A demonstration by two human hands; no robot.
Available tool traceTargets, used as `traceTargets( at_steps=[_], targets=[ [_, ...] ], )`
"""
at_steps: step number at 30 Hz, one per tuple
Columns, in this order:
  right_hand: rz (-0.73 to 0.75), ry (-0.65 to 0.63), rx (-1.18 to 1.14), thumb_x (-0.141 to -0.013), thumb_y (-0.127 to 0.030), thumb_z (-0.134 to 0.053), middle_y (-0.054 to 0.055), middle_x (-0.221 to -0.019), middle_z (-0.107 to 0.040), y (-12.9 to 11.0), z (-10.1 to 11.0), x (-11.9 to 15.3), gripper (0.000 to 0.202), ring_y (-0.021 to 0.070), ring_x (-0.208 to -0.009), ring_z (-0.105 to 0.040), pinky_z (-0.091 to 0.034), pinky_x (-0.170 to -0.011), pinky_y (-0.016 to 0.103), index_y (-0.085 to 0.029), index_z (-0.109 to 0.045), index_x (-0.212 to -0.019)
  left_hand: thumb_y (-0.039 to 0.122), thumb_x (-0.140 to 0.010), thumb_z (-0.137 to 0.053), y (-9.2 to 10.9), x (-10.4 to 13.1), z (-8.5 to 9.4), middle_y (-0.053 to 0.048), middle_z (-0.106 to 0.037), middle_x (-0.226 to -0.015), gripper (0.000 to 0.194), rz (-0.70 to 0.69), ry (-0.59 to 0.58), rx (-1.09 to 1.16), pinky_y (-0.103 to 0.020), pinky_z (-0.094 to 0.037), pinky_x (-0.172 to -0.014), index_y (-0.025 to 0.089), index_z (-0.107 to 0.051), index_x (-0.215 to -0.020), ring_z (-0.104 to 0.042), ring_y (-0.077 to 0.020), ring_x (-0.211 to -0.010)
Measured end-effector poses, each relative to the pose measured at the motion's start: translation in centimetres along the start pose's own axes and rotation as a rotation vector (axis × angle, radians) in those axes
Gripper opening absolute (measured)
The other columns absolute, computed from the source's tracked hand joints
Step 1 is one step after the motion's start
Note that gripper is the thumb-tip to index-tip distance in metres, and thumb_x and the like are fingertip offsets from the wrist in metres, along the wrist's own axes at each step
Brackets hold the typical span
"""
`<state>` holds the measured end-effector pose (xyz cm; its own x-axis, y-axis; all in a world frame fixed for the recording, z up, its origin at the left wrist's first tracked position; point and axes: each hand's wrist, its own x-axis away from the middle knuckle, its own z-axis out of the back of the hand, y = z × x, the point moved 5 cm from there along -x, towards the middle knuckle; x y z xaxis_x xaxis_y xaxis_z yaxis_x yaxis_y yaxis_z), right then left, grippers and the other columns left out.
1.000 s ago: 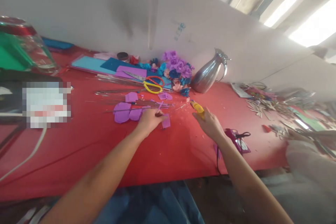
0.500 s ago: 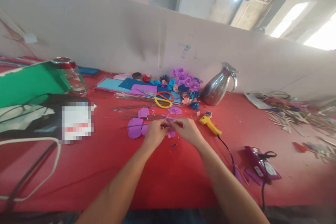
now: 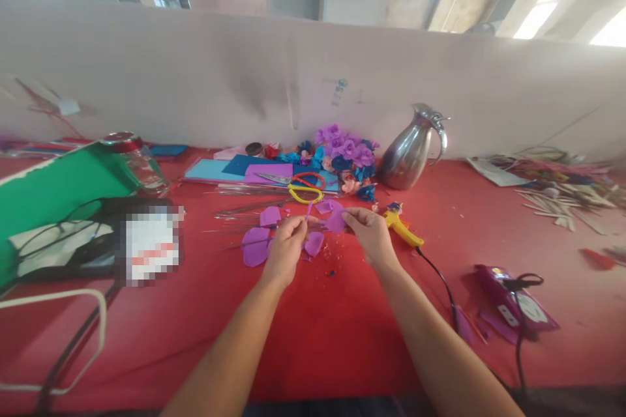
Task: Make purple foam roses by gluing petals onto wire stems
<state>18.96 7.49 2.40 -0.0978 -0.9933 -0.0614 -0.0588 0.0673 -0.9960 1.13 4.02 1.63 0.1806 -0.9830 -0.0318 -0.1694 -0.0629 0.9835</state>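
Note:
My left hand (image 3: 286, 249) pinches a thin purple strip (image 3: 309, 210) that stands up between thumb and finger. To its right, my right hand (image 3: 370, 234) holds a purple paper petal (image 3: 336, 219) by its right edge. The hands are apart, low over the red table. Loose purple petals lie around my left hand, one large piece (image 3: 255, 247) to its left and a smaller one (image 3: 313, 244) to its right. Behind the hands rest scissors (image 3: 306, 193) with red and yellow handles. A yellow glue gun (image 3: 405, 231) lies right of my right hand.
Thin wires (image 3: 235, 215) lie left of the scissors. Paper flowers (image 3: 347, 151) are heaped at the back beside a metal jug (image 3: 408, 150). A glass jar (image 3: 141, 166) and green board (image 3: 63, 199) stand left. A purple box (image 3: 518, 300) with a cord sits right.
My hands were together and have moved apart. A petal now shows in my right hand and a thin strip stands in my left. The camera view has shifted slightly.

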Motion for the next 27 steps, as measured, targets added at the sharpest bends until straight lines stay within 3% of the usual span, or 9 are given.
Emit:
traceTargets(
  at_steps=[3,8,14,19,27],
  targets=[
    [0.01,0.021,-0.067,-0.065,-0.036,-0.068,0.002,-0.068,-0.069,-0.4,0.5,0.4,0.021,0.0136,-0.059,-0.059,-0.05,-0.062,0.029,-0.018,-0.068,-0.076,0.033,-0.072,-0.069,0.0,0.5,-0.9,0.0,-0.057,-0.068,0.019,0.08,-0.088,0.078,-0.021,-0.036,-0.057,0.017,-0.069,-0.083,-0.047,-0.0093,-0.06],
    [0.008,0.028,-0.119,-0.065,-0.035,-0.069,0.001,-0.066,-0.069,-1.2,0.5,0.7,0.02,0.013,-0.058,-0.06,-0.051,-0.061,0.028,-0.018,-0.068,-0.076,0.027,-0.063,-0.078,0.4,1.0,-1.5,0.001,-0.057,-0.07,0.02,0.17,-0.099,0.233,-0.018,-0.037,-0.054,0.015,-0.063,-0.07,-0.047,-0.0063,-0.058],
    [0.013,0.016,-0.14,-0.066,-0.035,-0.069,0.001,-0.065,-0.069,-1.6,0.1,1.0,0.02,0.0131,-0.058,-0.061,-0.052,-0.06,0.028,-0.018,-0.068,-0.075,0.027,-0.065,-0.078,0.4,1.2,-2.1,0.002,-0.055,-0.066,0.022,0.225,-0.189,0.268,-0.017,-0.037,-0.051,0.014,-0.061,-0.07,-0.046,-0.0049,-0.054],
    [0.015,-0.026,-0.088,-0.07,-0.038,-0.067,0.002,-0.067,-0.07,-1.5,-0.3,1.3,0.022,0.013,-0.057,-0.061,-0.053,-0.061,0.029,-0.017,-0.067,-0.077,0.025,-0.063,-0.079,0.1,1.2,-2.3,0.002,-0.057,-0.077,0.025,0.291,-0.196,0.312,-0.016,-0.039,-0.05,0.014,-0.061,-0.077,-0.047,-0.003,-0.054],
    [0.038,-0.035,-0.077,-0.071,-0.037,-0.066,0.003,-0.07,-0.07,-1.7,-0.4,1.5,0.022,0.0125,-0.057,-0.061,-0.054,-0.06,0.028,-0.016,-0.067,-0.078,0.025,-0.06,-0.081,-0.1,1.3,-2.4,0.004,-0.056,-0.073,0.03,0.287,-0.204,0.281,-0.017,-0.041,-0.052,0.015,-0.062,-0.081,-0.05,-0.0038,-0.055]
  ],
)
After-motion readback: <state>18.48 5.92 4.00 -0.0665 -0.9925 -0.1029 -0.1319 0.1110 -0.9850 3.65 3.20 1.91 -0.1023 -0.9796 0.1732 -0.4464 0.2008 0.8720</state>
